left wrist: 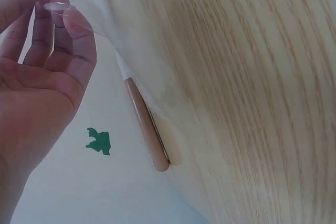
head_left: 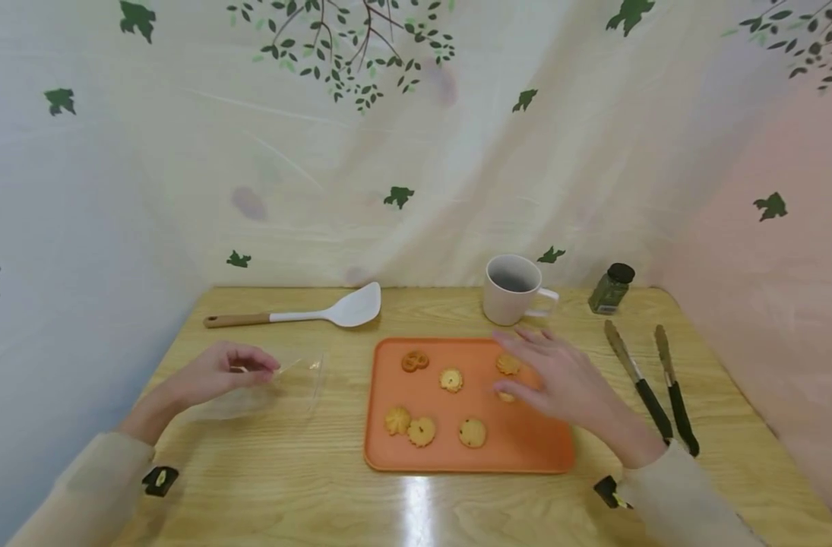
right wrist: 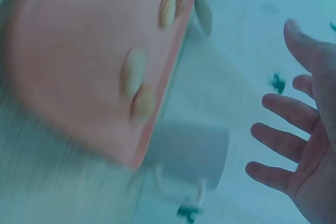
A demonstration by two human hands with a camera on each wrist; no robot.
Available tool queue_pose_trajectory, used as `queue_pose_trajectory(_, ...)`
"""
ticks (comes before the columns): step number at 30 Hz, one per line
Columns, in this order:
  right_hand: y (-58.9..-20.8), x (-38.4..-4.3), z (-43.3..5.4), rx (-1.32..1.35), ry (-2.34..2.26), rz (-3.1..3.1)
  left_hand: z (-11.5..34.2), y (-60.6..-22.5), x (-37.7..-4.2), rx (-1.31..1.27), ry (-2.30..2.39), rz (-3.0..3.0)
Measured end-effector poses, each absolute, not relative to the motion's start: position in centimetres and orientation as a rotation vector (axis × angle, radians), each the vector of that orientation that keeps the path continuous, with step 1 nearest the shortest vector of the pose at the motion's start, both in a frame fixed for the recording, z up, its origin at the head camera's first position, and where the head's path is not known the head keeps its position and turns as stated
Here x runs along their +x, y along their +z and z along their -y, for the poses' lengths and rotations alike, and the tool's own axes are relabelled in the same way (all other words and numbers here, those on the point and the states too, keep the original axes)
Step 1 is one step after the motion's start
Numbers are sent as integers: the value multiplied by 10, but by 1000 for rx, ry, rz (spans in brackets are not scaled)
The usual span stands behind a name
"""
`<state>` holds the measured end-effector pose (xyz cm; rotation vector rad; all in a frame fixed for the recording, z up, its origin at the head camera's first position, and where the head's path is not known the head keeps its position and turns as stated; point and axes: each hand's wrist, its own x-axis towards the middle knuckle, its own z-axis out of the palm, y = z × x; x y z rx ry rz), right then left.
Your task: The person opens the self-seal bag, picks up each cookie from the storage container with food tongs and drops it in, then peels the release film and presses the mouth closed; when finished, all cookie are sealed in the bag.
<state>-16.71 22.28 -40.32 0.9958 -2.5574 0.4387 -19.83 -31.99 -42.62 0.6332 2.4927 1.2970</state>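
At the left of the table, my left hand point(head_left: 224, 372) pinches the edge of a clear plastic bag point(head_left: 302, 386) between thumb and fingers. The left wrist view shows the bag's see-through film point(left wrist: 89, 9) spreading away from the fingertips. My right hand point(head_left: 562, 376) hovers over the right side of an orange tray point(head_left: 532, 448), its fingers spread and holding nothing. Several cookies lie on the tray, among them a pretzel-shaped one point(head_left: 415, 361), a round cookie point(head_left: 472, 433) and a ridged cookie point(head_left: 507, 363). Another at the right is partly hidden by the right hand.
Behind the tray stands a white mug point(head_left: 504, 300), handle to the right. A white spatula point(head_left: 354, 306) with a wooden handle lies back left. A small dark-capped jar point(head_left: 610, 290) stands back right, with black-handled tongs point(head_left: 651, 403) in front. A patterned cloth point(head_left: 388, 152) surrounds the table.
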Motion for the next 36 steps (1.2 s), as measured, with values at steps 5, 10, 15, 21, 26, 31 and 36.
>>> queue_pose_trajectory(5,-407,-161,-273,735,476,2597,320,-425,-194,647,1327,-2511)
queue_pose_trajectory(10,-410,-155,-324,397,542,2829,320,-426,-192,636,1333,-2534)
queue_pose_trajectory(15,-425,-147,-371,86,535,3004,319,-429,-192,663,1341,-2518)
queue_pose_trajectory(21,-445,-138,-402,45,521,3064,320,-432,-193,694,1356,-2499)
queue_pose_trajectory(26,-458,-138,-408,68,593,3082,322,-433,-192,659,1368,-2485)
queue_pose_trajectory(31,-458,-143,-416,-18,634,3173,321,-434,-192,649,1379,-2491)
queue_pose_trajectory(36,-459,-146,-421,-63,588,3234,322,-434,-192,606,1364,-2511)
